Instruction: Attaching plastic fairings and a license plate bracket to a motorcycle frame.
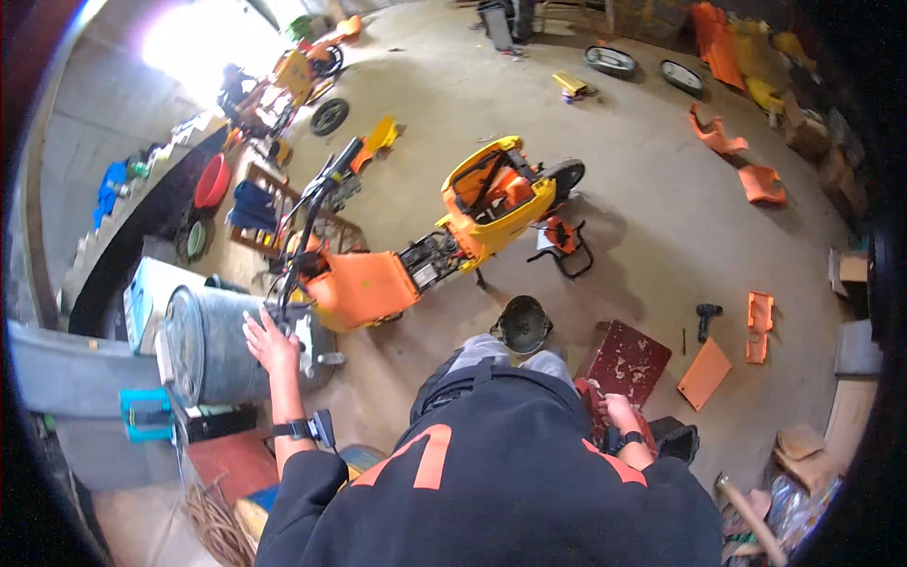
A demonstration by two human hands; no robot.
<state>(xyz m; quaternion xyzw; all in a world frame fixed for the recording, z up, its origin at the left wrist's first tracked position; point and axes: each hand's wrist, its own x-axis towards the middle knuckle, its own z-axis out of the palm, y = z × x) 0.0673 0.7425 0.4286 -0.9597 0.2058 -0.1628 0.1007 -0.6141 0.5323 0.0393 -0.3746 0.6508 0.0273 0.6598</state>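
Note:
A half-stripped orange and yellow scooter [444, 241] stands on the concrete floor in front of me. My left hand [270, 345] is raised at the left and rests on the scooter's near handlebar grip [288, 317], fingers spread over it. My right hand [619, 411] hangs low by my right hip, just above a dark red stool top [628, 364]; whether it holds anything is hard to make out. A black round part [522, 324] lies on the floor by my knees.
A grey metal drum [213, 345] stands at the left. Orange panels [704, 373] and a black power drill [706, 319] lie at the right. More orange covers [761, 184] lie farther back, and another scooter [298, 80] stands at the far left.

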